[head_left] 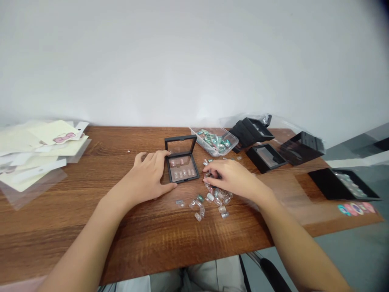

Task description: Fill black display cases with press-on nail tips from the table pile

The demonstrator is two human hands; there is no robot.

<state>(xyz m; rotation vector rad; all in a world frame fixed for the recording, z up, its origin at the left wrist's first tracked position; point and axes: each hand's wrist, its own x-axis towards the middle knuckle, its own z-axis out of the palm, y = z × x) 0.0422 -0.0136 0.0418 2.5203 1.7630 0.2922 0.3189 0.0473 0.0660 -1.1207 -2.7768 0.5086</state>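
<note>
1. Two hands, well apart: the left hand (pixel 146 176) grips the left side of an open black display box (pixel 182 181), fingers at its upper corner, thumb at its lower corner.
2. The right hand (pixel 231 178) rests its fingers in a loose heap of small clear-wrapped pieces (pixel 214 200), just right of the box; any pinch on a piece cannot be told.
3. The box holds rows of pink press-on nails (pixel 181 174) under a raised clear lid (pixel 180 146). Judged light, with a delicate lid; best taken by the base.
4. The pieces are judged light, slippery and easily scattered; best lifted singly by their edges.
5. Beyond: a clear plastic tub (pixel 234 142) of teal-and-silver pieces, further black display boxes (pixel 300 148), a stack of cards and plastic sleeves (pixel 30 162), and stickers (pixel 355 209) on a wood-grain tabletop (pixel 60 211).
</note>
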